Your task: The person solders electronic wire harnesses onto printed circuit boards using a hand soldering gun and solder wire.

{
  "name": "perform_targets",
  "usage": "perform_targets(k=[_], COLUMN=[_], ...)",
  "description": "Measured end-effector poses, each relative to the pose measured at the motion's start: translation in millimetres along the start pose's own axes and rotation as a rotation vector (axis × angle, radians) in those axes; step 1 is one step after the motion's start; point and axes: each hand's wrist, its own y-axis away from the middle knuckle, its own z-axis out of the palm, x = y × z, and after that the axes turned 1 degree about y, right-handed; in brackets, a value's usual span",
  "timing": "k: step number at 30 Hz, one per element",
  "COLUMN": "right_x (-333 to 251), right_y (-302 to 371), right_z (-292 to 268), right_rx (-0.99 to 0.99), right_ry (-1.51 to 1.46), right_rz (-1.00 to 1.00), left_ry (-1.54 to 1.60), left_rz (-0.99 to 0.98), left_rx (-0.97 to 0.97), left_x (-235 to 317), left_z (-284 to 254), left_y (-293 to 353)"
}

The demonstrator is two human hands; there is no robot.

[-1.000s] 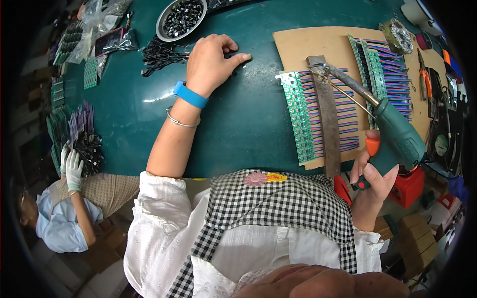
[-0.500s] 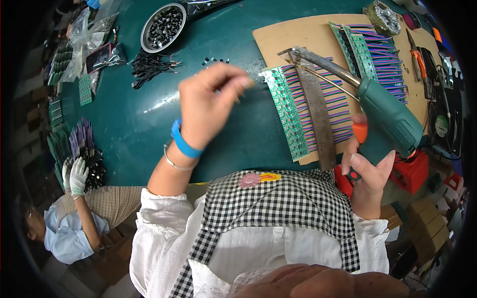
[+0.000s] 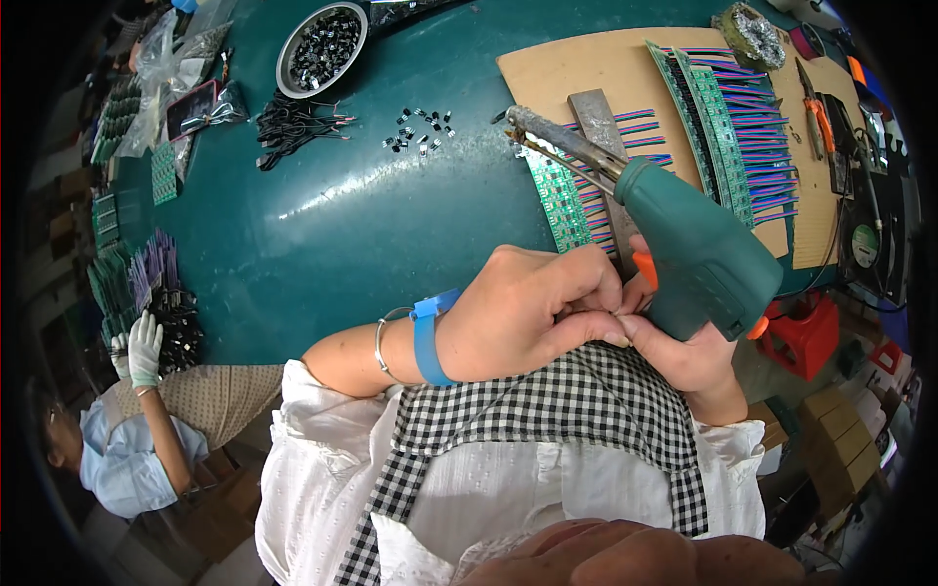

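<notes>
My right hand (image 3: pixel 694 363) is wrapped around the handle of a green soldering gun (image 3: pixel 699 244) with an orange trigger. The gun's metal barrel points to the far left, over a strip of green circuit boards (image 3: pixel 560 200). My left hand (image 3: pixel 532 314) meets the right thumb just below the gun, its thumb and fingers pinched together. Whatever lies between those fingertips is hidden or too small to make out. A flat metal bar (image 3: pixel 590 115) rests across the coloured wires (image 3: pixel 635 127) beside the strip. The gun and hands cover part of the bar.
Small black components (image 3: pixel 420 132) lie loose on the green table, near a metal bowl (image 3: pixel 322 51) of similar parts and black leads (image 3: pixel 293 132). More wired boards (image 3: pixel 718 137) and pliers (image 3: pixel 816 117) are at right. A co-worker's gloved hand (image 3: pixel 146 347) is at left.
My left hand has come nearer and to the right, from beside the board strip to my right thumb. The soldering gun has shifted left. The loose components now show fully.
</notes>
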Motion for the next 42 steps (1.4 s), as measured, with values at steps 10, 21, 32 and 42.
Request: perform_targets(k=[10,21,32,42], right_x=[8.4,9.9,12.1,11.9], right_y=[0.3,6.0,24.6,35.2], right_z=[-10.7,-11.8,-22.8,-27.1], right_rx=[-0.134,0.037,0.253,0.213], right_ry=[0.181,-0.055,-0.186,-0.191], right_rz=[-0.081,-0.06,0.032,0.16], left_ry=[0.016,0.316,0.355,0.369], left_rz=[-0.041,-0.565,-0.621,-0.614], left_rx=[0.009,0.217,0.247,0.233], left_x=[-3.6,-45.5,-62.3,-65.3], left_z=[-0.5,-50.2,-57.0,-55.9], left_y=[4.6,-14.2,-19.0,-18.5])
